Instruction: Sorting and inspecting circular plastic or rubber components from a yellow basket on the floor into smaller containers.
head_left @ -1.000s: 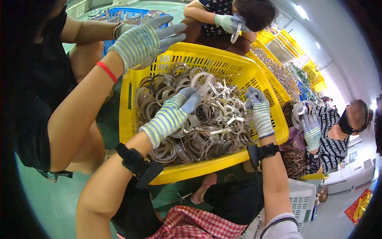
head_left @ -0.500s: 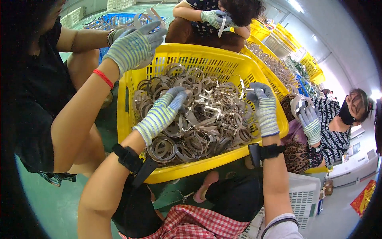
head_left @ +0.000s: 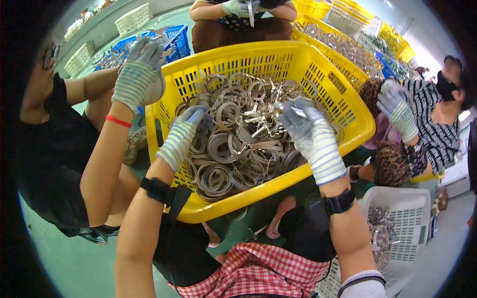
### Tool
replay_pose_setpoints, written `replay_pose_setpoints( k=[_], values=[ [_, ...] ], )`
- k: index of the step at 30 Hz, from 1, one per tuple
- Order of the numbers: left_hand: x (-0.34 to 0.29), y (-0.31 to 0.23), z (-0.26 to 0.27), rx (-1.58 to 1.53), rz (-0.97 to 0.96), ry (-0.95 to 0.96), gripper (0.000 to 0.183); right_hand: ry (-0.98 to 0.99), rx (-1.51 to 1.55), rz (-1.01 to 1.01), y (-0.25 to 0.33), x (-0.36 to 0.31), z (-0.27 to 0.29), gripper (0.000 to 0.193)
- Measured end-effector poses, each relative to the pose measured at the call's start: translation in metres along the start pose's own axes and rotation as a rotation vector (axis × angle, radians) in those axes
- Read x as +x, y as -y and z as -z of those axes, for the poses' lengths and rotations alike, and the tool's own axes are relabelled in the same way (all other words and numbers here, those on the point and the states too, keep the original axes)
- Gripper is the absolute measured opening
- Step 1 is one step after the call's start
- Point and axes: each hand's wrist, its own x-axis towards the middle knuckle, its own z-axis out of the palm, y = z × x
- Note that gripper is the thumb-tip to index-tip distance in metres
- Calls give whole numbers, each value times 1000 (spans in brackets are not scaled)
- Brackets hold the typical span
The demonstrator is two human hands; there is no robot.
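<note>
A big yellow plastic basket (head_left: pixel 238 200) in front of me holds a tangled heap of thin metal ring bands (head_left: pixel 226 149) and bent metal strips. My left hand (head_left: pixel 181 139), in a striped glove with grey fingertips, is over the left side of the heap. Its fingers are curled together, and whatever they may hold is hidden. Above the right part of the heap, my gloved right hand (head_left: pixel 314 136) is closed around a small shiny metal strip (head_left: pixel 298 112), partly covered by the fingers.
At the left, a co-worker's gloved hands (head_left: pixel 136 74) hold metal bands near the basket rim. Other co-workers sit across and to the right. A white crate (head_left: pixel 422 218) with metal pieces stands low right. Behind are a blue basket (head_left: pixel 181 42) and more yellow baskets (head_left: pixel 348 64).
My left hand has drawn back left from the middle of the heap. My right hand has moved left and inward over the heap. The view has shifted, bringing the white crate's contents into sight.
</note>
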Motion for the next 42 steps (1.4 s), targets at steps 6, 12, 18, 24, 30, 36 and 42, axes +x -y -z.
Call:
replay_pose_setpoints(
  k=[6,12,18,24,30,36,42],
  values=[
    [42,24,-24,1163,-239,446,25,-285,245,-4,17,3,16,20],
    [77,85,-18,1670,-145,708,29,-266,316,-19,17,1,29,30],
    [71,139,-37,2014,154,916,45,-151,287,22,20,-5,36,33],
    [64,152,-48,2077,136,863,38,-20,323,17,18,-1,40,35],
    [79,156,-20,2071,-24,928,36,-193,386,-38,9,-3,17,23],
    [48,73,-35,1939,90,1064,39,-54,404,-128,6,1,18,10],
    [30,28,7,1275,201,702,37,118,410,-235,3,-9,11,18]
  ],
)
